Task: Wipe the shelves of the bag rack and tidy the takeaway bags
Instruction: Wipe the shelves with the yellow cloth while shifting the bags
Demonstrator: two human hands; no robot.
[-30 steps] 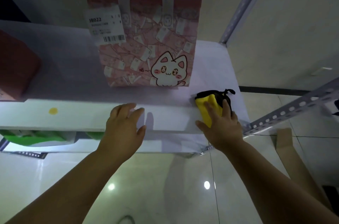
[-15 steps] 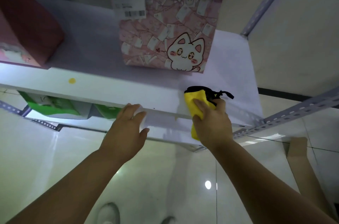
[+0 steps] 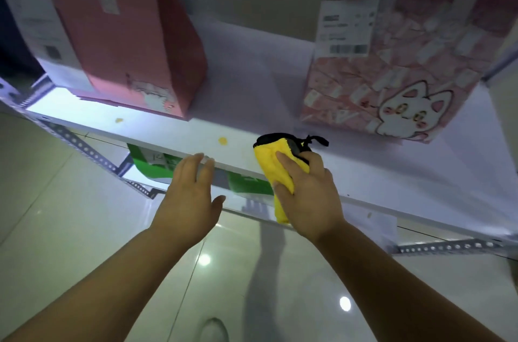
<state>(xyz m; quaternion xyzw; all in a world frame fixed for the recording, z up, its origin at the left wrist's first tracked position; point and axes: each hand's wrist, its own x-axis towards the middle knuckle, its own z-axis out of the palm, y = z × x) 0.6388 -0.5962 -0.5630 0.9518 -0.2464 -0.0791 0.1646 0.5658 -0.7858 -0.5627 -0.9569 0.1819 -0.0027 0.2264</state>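
My right hand (image 3: 307,195) presses a yellow and black cloth (image 3: 273,155) onto the front edge of the white shelf (image 3: 246,89); part of the cloth hangs over the edge. My left hand (image 3: 190,195) is flat, its fingertips touching the shelf's front lip. A pink cat-print takeaway bag (image 3: 392,69) with a receipt stands at the back right. A plain pink bag (image 3: 134,33) stands at the left. Two small yellow spots (image 3: 222,140) lie on the shelf near the front, just left of the cloth.
Green bags (image 3: 157,165) sit on the lower shelf under the front lip. Perforated metal rails (image 3: 84,145) frame the rack at left and lower right. A glossy tiled floor (image 3: 84,229) lies below, with a shoe tip (image 3: 213,329) at the bottom.
The view has swung left, bringing the plain pink bag in. My right hand has slid the cloth leftward along the shelf front towards the yellow spot. My left hand moved left along the lip.
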